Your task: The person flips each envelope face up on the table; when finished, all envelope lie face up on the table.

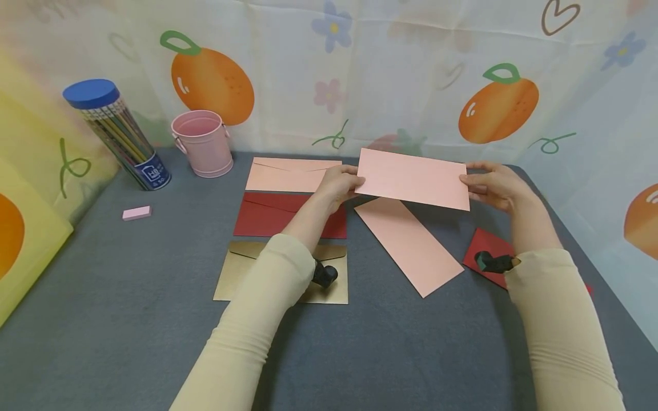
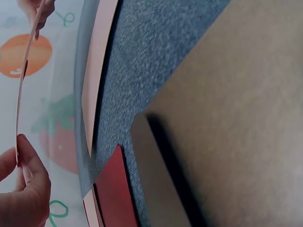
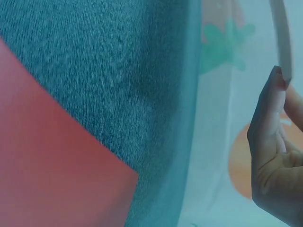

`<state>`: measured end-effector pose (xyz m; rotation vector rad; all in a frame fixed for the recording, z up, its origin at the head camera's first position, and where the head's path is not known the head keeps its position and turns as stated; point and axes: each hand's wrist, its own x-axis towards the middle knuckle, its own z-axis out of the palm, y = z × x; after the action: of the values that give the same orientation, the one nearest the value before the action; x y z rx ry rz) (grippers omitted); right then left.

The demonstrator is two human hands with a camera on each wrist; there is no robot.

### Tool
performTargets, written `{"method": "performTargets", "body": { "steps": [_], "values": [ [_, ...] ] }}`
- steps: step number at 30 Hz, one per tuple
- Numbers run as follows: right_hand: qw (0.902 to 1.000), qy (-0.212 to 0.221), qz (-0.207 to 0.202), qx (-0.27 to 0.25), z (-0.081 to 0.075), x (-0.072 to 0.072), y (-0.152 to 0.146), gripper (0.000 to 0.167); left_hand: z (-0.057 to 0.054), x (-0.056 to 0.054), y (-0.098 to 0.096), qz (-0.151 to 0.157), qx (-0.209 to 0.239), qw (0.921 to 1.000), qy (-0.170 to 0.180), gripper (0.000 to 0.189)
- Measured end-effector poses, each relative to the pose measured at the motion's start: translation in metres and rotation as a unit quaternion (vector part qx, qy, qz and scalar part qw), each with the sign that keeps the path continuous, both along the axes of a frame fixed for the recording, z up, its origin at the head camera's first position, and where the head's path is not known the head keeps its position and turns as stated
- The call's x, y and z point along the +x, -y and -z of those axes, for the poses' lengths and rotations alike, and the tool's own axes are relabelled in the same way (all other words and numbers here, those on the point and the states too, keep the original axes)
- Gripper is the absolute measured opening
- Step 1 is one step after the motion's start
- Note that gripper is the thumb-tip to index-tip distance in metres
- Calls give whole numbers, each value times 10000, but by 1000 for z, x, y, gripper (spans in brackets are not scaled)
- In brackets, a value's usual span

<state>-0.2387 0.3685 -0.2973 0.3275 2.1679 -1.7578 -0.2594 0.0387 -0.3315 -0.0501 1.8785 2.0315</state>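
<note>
Over the gray tabletop (image 1: 128, 314), the head view shows me the left hand (image 1: 339, 184) and right hand (image 1: 494, 184) pinching opposite ends of a raised pink envelope (image 1: 413, 180), probably to hold it flat. Beside a slanted pink envelope (image 1: 411, 245), a flapped pink envelope (image 1: 290, 178), dark red envelope (image 1: 269, 216) and gold envelope (image 1: 231, 277) sit in a column, presumably so each shows. From the left wrist, I see the raised one edge-on, gripped; from the right, its other end, gripped too.

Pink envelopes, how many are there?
3: one pink envelope held up in both hands, one slanted on the table below it, and one at left, behind the red envelope. More could be hidden underneath.
</note>
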Motion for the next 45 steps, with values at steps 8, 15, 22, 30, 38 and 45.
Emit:
{"method": "performTargets", "body": {
  "steps": [8,15,22,30,38,45],
  "values": [
    [9998,-161,-54,-106,1,-4,8,15,-4,-1,9,-360,-83,9993,-66,40],
    [9981,-246,188,-541,-1,-3,12,6,-4,-1,14,-772,-306,9958,-379,26],
    [9947,-446,86,-918,0,0,11,9,-6,1,18,-999,-658,9892,-845,20],
    [9871,-529,-276,-1486,6,2,9,21,-5,3,17,-1173,-772,9866,-835,16],
    [9886,-557,-587,-1267,9,5,3,23,-1,1,17,-1254,-379,9904,-450,27],
    [9905,-278,-432,-1278,12,4,2,24,0,0,17,-1030,-226,9939,-311,36]
  ]
}}
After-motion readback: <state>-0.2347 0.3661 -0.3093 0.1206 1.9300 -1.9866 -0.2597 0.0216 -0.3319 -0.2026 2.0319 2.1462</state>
